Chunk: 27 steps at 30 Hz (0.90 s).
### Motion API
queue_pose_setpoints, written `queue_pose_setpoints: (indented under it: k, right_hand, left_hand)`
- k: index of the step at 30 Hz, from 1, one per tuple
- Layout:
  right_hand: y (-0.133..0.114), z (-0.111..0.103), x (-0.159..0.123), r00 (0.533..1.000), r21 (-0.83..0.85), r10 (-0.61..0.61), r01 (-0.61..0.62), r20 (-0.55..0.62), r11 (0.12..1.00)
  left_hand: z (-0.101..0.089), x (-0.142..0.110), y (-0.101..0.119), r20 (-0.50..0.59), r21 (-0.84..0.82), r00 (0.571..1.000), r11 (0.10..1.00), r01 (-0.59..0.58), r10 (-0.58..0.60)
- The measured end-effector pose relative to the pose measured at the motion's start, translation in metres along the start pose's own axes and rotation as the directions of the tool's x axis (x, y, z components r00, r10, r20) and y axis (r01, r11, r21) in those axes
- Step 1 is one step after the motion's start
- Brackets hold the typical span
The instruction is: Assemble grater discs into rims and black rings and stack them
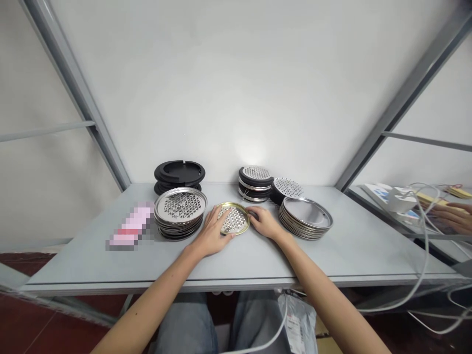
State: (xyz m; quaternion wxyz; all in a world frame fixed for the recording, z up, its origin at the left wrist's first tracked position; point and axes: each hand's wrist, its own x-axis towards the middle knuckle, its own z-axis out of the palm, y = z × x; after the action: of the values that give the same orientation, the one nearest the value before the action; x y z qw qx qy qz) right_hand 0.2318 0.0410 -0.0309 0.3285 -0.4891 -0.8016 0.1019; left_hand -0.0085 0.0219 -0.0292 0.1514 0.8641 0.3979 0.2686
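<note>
My left hand (214,233) spreads open over one gold-rimmed disc (237,221); my right hand (264,221) curls at its edge, hold unclear. One grater stack (180,205) stands left of the disc, one plate stack (307,214) right.

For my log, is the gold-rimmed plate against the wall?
No, the gold-rimmed plate lies away from the wall, between the left hand and right hand.

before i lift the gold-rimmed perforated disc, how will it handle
The gold-rimmed perforated disc has a metallic sheen, so it's probably stiff. Its thin, perforated look suggests light for its size. Lying seemingly flat, it would likely slide rather than tip if pushed.
</note>
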Motion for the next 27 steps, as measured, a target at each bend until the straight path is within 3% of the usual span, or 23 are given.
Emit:
queue_pose_setpoints:
  k: [7, 17, 22, 25, 27]
  right_hand:
    - [-0.001, -0.006, -0.003, 0.995, -0.026, 0.099, -0.100, -0.032, 0.995]
    - [0.002, 0.000, -0.003, 0.992, -0.001, 0.077, -0.077, -0.102, 0.997]
    - [0.004, 0.001, -0.002, 0.996, 0.060, 0.052, -0.048, -0.072, 0.997]
    - [0.005, 0.001, -0.002, 0.996, 0.066, 0.051, -0.046, -0.079, 0.997]
    - [0.005, 0.000, -0.002, 0.997, 0.069, 0.038, -0.033, -0.072, 0.997]
  left_hand:
    - [0.011, 0.003, -0.009, -0.110, -0.003, 0.982, 0.988, 0.157, -0.156]
    - [0.005, 0.001, -0.002, -0.089, 0.030, 0.990, 0.993, 0.113, -0.110]
    - [-0.003, -0.001, 0.019, -0.198, 0.143, 0.973, 0.986, -0.087, 0.115]
    - [-0.025, -0.005, 0.044, -0.206, 0.213, 0.935, 0.946, -0.246, 0.289]
    - [-0.048, -0.006, 0.056, -0.217, 0.262, 0.915, 0.923, -0.282, 0.341]
